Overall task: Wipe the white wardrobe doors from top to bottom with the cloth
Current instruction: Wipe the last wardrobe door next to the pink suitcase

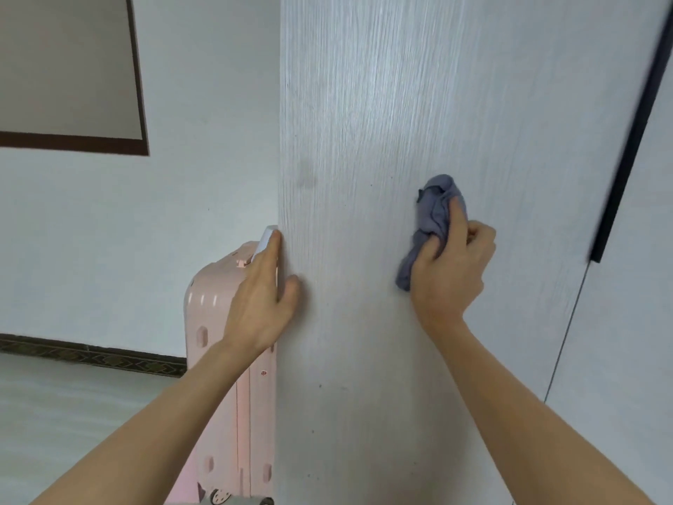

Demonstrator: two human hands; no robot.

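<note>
The tall white wood-grain wardrobe door [418,122] fills the view. A pale pink hard-shell suitcase [215,322] stands beside its left edge. The left hand [262,304] clasps that edge; the right hand [451,267] bunches a crumpled grey-blue cloth [433,213] against the door's middle.

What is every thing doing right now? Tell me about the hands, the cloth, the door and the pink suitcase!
Left hand: grips the door's left edge, thumb on the front.
Right hand: holds the cloth against the door.
Cloth: bunched up, grey-blue, touching the door.
Wardrobe door: white, with faint smudges and small specks.
Pink suitcase: upright, behind the door's edge.
</note>
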